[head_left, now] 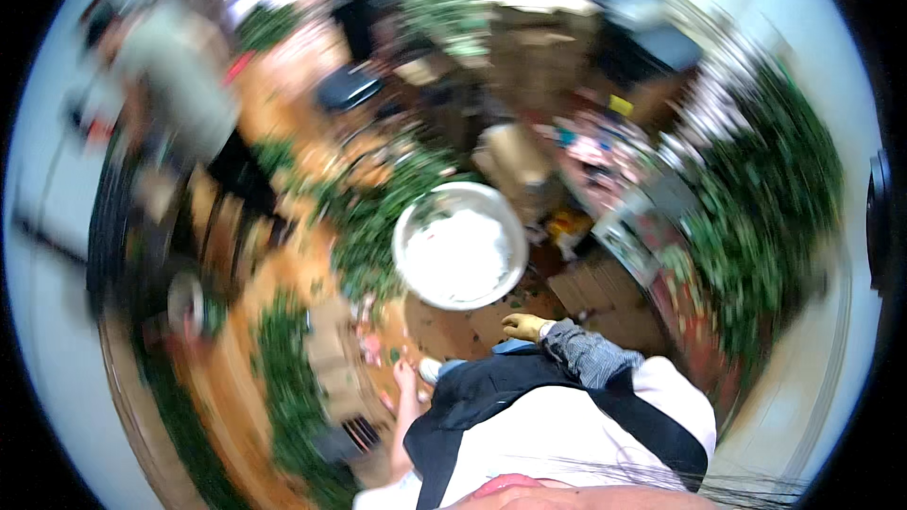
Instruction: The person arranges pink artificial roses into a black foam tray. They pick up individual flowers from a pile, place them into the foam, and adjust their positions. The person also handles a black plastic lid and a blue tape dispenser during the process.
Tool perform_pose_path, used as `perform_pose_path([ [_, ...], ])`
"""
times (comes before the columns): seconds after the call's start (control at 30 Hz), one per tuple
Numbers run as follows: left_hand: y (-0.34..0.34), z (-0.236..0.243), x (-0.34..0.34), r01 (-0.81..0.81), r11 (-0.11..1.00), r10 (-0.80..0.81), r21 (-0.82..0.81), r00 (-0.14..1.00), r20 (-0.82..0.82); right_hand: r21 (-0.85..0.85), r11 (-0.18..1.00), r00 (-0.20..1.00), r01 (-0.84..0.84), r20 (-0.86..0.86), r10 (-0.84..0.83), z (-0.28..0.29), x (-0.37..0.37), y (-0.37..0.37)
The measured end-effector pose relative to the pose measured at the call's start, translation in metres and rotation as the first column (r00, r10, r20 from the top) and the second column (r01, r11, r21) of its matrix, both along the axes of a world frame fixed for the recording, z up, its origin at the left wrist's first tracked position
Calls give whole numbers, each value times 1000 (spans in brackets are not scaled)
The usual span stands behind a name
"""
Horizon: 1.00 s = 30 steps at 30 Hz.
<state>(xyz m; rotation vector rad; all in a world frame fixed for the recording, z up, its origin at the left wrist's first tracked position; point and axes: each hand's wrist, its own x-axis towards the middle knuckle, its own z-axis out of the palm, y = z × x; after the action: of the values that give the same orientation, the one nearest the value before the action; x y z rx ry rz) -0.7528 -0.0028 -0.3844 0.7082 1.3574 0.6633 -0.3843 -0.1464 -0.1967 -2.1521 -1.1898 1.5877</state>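
My left hand (404, 374) is bare and hangs low at my left side, beside the floor litter. Blur smears its fingers, so I cannot make out whether they are closed or hold anything. My right hand (522, 327) wears a yellowish glove and extends from a grey patterned sleeve (588, 353). Its fingers point left, loosely apart, with nothing visible in them, close to my dark apron (491, 387). In front of me stands a round white bucket (403, 269) with bright white material (458, 255) inside. Neither hand touches the bucket.
Cut green stems (368, 227) lie left of the bucket. Flattened cardboard (335, 349) and more greenery (283, 387) are on the left. Brown boxes (543, 52) and a black stool (348, 88) stand beyond. Tall foliage (770, 217) fills the right. A person (179, 76) bends at far left.
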Motion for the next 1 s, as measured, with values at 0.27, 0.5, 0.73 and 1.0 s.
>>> perform_pose_path([
  [0.27,66,87,320,518,822,-540,236,841,34,363,673,762,645,-237,-603,25,108,-170],
  [0.5,-82,223,536,658,507,-850,557,488,198,539,381,530,752,-149,-835,91,136,-246],
  [0.73,-104,303,594,680,227,-970,698,223,98,596,173,437,784,-333,-835,150,178,-209],
  [1.0,-101,326,651,625,182,-972,759,233,40,655,-70,17,753,-126,-992,215,215,-236],
])
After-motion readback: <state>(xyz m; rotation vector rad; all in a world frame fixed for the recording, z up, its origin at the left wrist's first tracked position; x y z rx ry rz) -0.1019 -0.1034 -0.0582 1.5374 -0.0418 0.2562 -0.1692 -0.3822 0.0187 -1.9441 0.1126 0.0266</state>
